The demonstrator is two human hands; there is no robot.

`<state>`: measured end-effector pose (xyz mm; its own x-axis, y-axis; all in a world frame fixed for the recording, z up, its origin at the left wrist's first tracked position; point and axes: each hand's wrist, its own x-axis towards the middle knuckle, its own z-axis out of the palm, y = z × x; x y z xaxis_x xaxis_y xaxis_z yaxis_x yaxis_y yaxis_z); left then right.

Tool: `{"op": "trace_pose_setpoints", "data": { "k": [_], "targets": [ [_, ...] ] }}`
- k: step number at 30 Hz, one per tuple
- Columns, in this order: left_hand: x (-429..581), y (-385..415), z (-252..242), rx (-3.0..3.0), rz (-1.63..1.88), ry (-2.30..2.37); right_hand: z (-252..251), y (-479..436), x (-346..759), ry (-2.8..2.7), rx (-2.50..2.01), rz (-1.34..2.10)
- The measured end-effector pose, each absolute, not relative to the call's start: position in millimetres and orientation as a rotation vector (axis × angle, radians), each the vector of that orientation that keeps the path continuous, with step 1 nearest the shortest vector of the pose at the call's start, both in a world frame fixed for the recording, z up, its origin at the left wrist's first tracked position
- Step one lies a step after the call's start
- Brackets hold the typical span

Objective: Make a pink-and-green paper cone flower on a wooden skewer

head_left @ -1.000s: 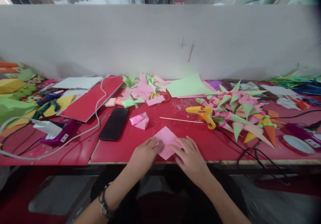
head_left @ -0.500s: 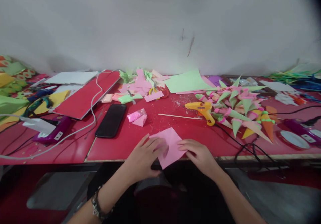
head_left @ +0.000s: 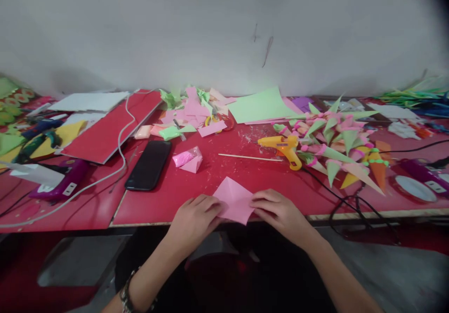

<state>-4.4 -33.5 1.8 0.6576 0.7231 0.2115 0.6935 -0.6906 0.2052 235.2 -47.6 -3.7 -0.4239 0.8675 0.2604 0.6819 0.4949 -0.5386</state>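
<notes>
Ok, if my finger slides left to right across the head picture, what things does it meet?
Purple power strip → black smartphone → small pink packet → creased pink paper → yellow glue gun → orange paper cone → white round dish.

A craft workshop is indicated by a yellow glue gun (head_left: pixel 288 151), with paper cones (head_left: pixel 349 140) heaped to its right and paper scraps (head_left: pixel 192 108) strewn to its left

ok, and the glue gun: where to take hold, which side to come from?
By the handle, I'd say, coming from the near side. The gun lies with its handle slanting toward that side and its nozzle pointing left, away from the hold. Paper cones crowd its right, so that side looks worse.
</notes>
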Motion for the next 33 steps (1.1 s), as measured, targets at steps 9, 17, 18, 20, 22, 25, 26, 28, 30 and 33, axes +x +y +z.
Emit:
{"op": "trace_pose_setpoints", "data": {
  "k": [9, 17, 18, 20, 22, 25, 26, 28, 30, 33],
  "targets": [
    [-1.3, -30.2, -3.5, 2.441, 0.626, 1.428, 7.6, -29.8, 220.5, -2.055, -1.532, 0.601],
    [3.6, -26.8, -1.9, 2.327, 0.491, 1.651, 4.1, -22.3, 212.9, -2.121, -1.706, 0.423],
    [3.7, -26.3, -2.0, 2.339, 0.477, 1.687, 4.6, -22.0, 211.5, -2.140, -1.732, 0.390],
    [3.6, -25.6, -2.2, 2.360, 0.468, 1.744, 4.8, -21.7, 208.9, -2.175, -1.774, 0.308],
    [3.6, -25.3, -2.4, 2.373, 0.463, 1.767, 3.3, -22.0, 206.8, -2.205, -1.798, 0.218],
    [3.7, -25.1, -2.4, 2.388, 0.448, 1.762, -1.3, -22.5, 205.2, -2.245, -1.799, 0.079],
    [3.8, -25.0, -2.3, 2.393, 0.444, 1.761, -2.8, -22.5, 205.1, -2.259, -1.797, 0.041],
    [4.0, -24.8, -2.3, 2.404, 0.434, 1.754, -4.8, -22.1, 205.1, -2.282, -1.807, -0.011],
    [4.1, -24.7, -2.3, 2.420, 0.420, 1.750, -5.6, -21.4, 205.3, -2.305, -1.829, -0.041],
    [4.2, -24.5, -2.4, 2.457, 0.379, 1.764, -6.0, -20.1, 205.2, -2.336, -1.845, -0.079]
  ]
}}
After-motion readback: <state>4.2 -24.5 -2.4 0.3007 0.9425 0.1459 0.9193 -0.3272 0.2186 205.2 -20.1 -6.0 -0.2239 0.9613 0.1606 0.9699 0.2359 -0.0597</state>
